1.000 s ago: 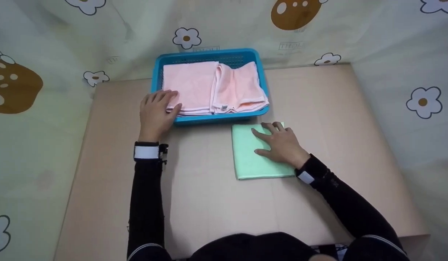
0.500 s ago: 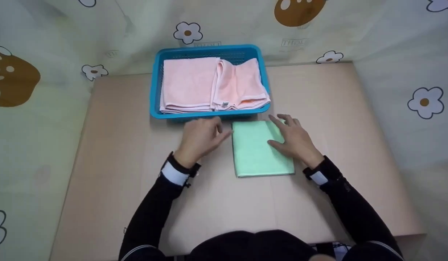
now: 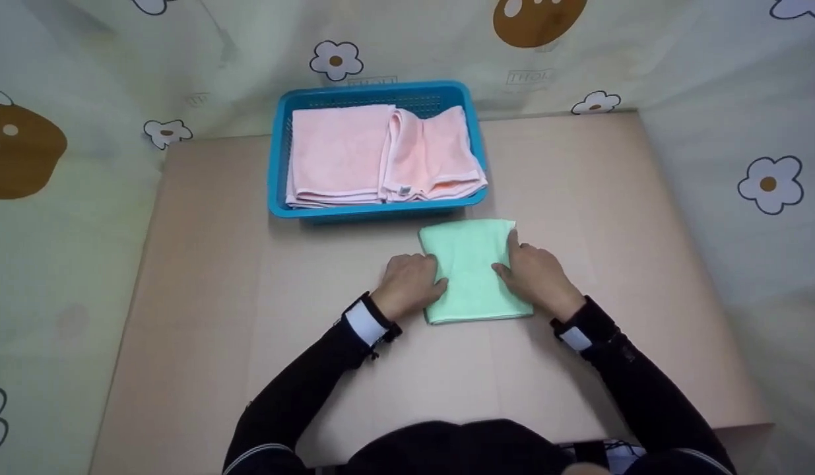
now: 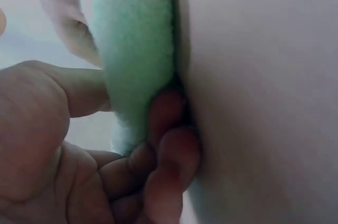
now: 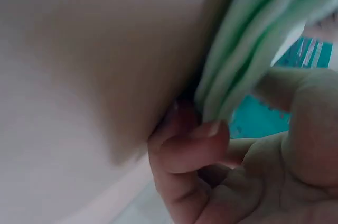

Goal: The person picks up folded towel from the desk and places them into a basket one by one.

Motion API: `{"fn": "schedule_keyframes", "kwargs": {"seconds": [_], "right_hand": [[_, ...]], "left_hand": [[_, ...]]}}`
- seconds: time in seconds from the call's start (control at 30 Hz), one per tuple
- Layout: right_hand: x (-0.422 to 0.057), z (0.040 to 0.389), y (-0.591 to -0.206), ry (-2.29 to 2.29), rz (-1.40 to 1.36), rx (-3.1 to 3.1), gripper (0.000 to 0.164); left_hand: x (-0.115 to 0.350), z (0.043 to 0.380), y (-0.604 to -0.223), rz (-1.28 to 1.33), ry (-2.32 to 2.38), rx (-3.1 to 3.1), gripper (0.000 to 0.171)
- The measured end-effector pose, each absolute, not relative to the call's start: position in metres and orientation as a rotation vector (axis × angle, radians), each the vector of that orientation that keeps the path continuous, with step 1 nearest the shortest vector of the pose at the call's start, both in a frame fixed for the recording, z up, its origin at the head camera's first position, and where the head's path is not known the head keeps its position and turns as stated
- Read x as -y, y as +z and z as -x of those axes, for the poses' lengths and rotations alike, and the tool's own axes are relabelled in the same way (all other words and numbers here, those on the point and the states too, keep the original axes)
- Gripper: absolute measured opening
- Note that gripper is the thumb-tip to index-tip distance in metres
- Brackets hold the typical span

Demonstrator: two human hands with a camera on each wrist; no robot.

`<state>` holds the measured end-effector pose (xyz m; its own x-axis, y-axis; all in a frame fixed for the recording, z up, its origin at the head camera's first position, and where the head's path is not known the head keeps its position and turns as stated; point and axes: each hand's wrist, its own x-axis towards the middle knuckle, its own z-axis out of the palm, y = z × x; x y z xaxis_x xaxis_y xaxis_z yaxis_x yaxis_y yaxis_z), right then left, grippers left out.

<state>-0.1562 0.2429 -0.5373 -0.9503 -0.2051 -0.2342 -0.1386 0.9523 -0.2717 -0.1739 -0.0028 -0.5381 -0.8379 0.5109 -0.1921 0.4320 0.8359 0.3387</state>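
A folded mint-green towel (image 3: 472,277) lies on the table in front of the basket. My left hand (image 3: 407,284) grips its left edge, thumb on top. In the left wrist view the curled fingers (image 4: 171,155) tuck under the towel's fuzzy folded edge (image 4: 134,49). At the opposite edge my right hand (image 3: 539,277) pinches the towel in the same way. The right wrist view shows several stacked layers of the towel (image 5: 245,49), with fingertips (image 5: 195,145) beneath them and the thumb over the top.
Behind the towel stands a blue plastic basket (image 3: 381,211) holding folded pink towels (image 3: 341,152), some lying over its front right rim. A patterned curtain (image 3: 433,39) hangs behind and beside the table (image 3: 202,277).
My left hand has come from the basket's front left corner to the green towel's left edge and taken hold. My right hand has shifted from the towel's top to its right edge and grips it.
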Motion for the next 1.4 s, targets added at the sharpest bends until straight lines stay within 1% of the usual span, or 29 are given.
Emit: {"fn": "schedule_keyframes", "kwargs": {"seconds": [0.23, 0.37, 0.5, 0.6, 0.67, 0.77, 0.9, 1.0, 1.17, 1.3, 1.4], "right_hand": [[-0.237, 0.155, -0.537, -0.447, 0.312, -2.837, 0.062], [-0.235, 0.142, -0.526, -0.391, 0.438, -2.985, 0.056], [-0.23, 0.125, -0.496, -0.439, 0.571, -3.232, 0.06], [-0.224, 0.119, -0.471, -0.572, 0.638, -3.373, 0.066], [-0.221, 0.121, -0.461, -0.631, 0.668, -3.405, 0.068], [-0.219, 0.126, -0.458, -0.629, 0.699, -3.384, 0.067], [-0.219, 0.141, -0.46, -0.627, 0.715, -3.357, 0.064], [-0.215, 0.16, -0.454, -0.665, 0.697, -3.358, 0.059], [-0.2, 0.207, -0.441, -0.622, 0.605, -3.398, 0.046], [-0.189, 0.248, -0.437, -0.59, 0.545, -3.388, 0.041], [-0.184, 0.276, -0.441, -0.587, 0.502, -3.356, 0.039]], "left_hand": [[-0.001, 0.173, -0.539, -0.784, 0.461, -2.753, 0.036], [0.001, 0.16, -0.523, -0.892, 0.475, -2.838, 0.036], [0.011, 0.144, -0.488, -1.026, 0.539, -2.988, 0.03], [0.021, 0.141, -0.465, -1.04, 0.567, -3.134, 0.027], [0.026, 0.142, -0.458, -1.012, 0.561, -3.198, 0.026], [0.028, 0.146, -0.456, -0.99, 0.528, -3.215, 0.026], [0.029, 0.155, -0.455, -0.932, 0.494, -3.213, 0.025], [0.031, 0.17, -0.447, -0.826, 0.486, -3.222, 0.025], [0.033, 0.213, -0.44, -0.557, 0.567, -3.204, 0.028], [0.031, 0.251, -0.448, -0.369, 0.699, -3.207, 0.031], [0.029, 0.274, -0.457, -0.283, 0.793, -3.222, 0.034]]}}
